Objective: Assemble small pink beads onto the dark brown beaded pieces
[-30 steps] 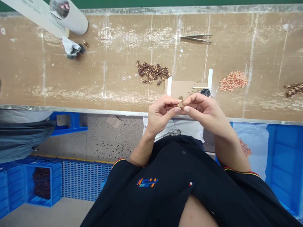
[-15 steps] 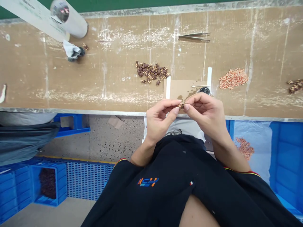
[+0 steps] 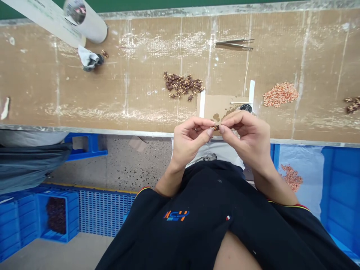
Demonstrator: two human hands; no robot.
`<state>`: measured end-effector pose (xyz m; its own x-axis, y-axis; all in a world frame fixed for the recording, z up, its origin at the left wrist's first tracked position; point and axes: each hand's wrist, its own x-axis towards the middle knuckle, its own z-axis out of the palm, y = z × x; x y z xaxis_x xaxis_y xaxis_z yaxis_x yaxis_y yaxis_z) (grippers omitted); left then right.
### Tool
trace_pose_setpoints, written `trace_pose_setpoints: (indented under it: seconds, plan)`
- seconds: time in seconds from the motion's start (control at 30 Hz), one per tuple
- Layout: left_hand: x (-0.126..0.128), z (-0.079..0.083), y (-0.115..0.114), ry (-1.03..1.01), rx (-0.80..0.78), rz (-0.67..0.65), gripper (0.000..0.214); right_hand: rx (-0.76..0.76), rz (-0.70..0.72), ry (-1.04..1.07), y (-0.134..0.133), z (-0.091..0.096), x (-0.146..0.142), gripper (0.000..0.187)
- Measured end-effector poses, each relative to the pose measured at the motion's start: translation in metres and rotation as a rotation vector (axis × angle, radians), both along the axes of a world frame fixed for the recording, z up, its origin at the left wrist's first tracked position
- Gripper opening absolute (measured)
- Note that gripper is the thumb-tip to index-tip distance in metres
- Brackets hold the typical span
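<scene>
My left hand [image 3: 191, 140] and my right hand [image 3: 247, 135] meet at the near edge of the brown workbench [image 3: 112, 93]. Both pinch one small brown part [image 3: 216, 128] between thumb and fingertips. Just beyond them lies a cardboard patch [image 3: 222, 105] with white tape strips and a small black round piece [image 3: 246, 108]. A pile of dark brown parts [image 3: 182, 85] lies further back, left of the patch. A pile of orange-pink parts [image 3: 280, 94] lies to the right.
Tweezers [image 3: 234, 44] lie at the back of the bench. A white tube [image 3: 87, 18] and a crumpled rag [image 3: 89, 60] sit back left. Blue crates [image 3: 39, 213] stand on the floor at left; a blue bin with a clear liner [image 3: 309, 176] holds orange-pink parts at right.
Both hands stay pinched together on the small part with only slight finger shifts. The view has drifted a little.
</scene>
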<state>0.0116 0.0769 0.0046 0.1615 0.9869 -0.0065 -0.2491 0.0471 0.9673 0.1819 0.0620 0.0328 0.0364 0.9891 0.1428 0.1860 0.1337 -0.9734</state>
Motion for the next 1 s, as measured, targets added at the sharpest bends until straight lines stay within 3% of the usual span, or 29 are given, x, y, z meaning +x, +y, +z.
trace_pose_setpoints:
  seconds: [0.27,0.57,0.73,0.83,0.93,1.0]
  plan:
    - [-0.002,-0.005,0.002,0.002,-0.052,-0.022,0.032,-0.167,0.000,0.012,0.003,0.009,-0.002,0.025]
    - [-0.001,-0.019,0.009,-0.102,-0.126,-0.050,0.039,-0.162,0.007,0.040,0.005,0.004,-0.003,0.013]
    - [-0.003,-0.018,0.015,-0.090,-0.165,-0.173,0.032,-0.179,-0.001,0.040,0.006,0.002,0.000,0.012]
    - [-0.013,-0.025,0.028,0.080,-0.069,-0.130,0.028,-0.151,-0.127,-0.049,0.003,-0.007,0.021,0.010]
    - [-0.027,-0.038,0.049,0.395,0.078,0.168,0.013,-0.095,-0.420,-0.155,-0.001,-0.026,0.067,0.009]
    - [-0.033,-0.046,0.063,0.606,0.141,0.277,0.010,-0.091,-0.690,-0.194,-0.002,-0.043,0.109,0.009]
